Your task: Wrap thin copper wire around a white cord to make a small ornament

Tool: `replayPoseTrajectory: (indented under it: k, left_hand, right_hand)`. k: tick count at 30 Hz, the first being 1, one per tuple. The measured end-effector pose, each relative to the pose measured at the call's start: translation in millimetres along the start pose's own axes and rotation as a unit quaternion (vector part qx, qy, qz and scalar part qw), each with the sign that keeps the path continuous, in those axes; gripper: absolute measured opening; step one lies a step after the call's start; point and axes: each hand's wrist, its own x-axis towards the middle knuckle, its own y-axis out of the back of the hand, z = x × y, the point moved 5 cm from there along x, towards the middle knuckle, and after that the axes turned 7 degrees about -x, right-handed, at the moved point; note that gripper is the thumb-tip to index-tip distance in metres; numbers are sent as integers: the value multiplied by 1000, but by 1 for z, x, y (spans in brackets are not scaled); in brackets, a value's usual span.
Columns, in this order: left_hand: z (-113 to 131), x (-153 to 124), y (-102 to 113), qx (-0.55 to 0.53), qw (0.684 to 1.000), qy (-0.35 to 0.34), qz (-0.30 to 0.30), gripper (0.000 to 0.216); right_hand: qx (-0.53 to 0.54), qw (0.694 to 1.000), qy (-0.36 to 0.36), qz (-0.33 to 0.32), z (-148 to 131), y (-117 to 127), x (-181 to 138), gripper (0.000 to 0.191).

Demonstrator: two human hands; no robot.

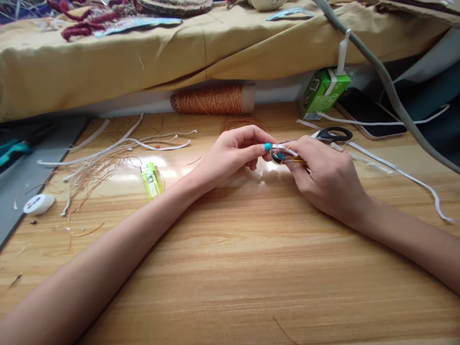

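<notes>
Head view: glossy rounded piece (276, 157) in left hand (235, 149), woodgrain tabletop (230, 258) beneath.

left hand (240, 148) — turquoise thumbnail (268, 146) | orange thread cone (210, 99) | lime-green lighter (151, 181) | green carton (319, 96) | table (215, 268) — tan, wood-grained

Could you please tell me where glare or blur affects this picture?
Head view: white glare on the tabletop, near the green lighter and below where left hand and right hand meet; head view: fine detail on the shiny piece between them is unclear; head view: maroon material at the top left looks soft.
</notes>
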Motion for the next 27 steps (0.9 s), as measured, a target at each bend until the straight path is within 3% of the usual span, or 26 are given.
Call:
replayPoseTrajectory:
  k: [6, 14, 24, 27]
  left_hand:
    - [3, 1, 2, 20, 999, -38, 27, 11]
    - [7, 0, -2, 21, 999, -33, 26, 6]
    - [2, 1, 2, 36, 998, -31, 45, 11]
    - [3, 1, 0, 37, 998, -28, 35, 14]
  right_hand:
    - [6, 1000, -7, -6, -1, 1, 1, 20]
    - [-4, 999, -16, -32, -1, -2, 1, 25]
    - [22, 999, -27, 6, 0, 2, 2, 38]
    - [0, 1000, -12, -1, -1, 2, 1, 33]
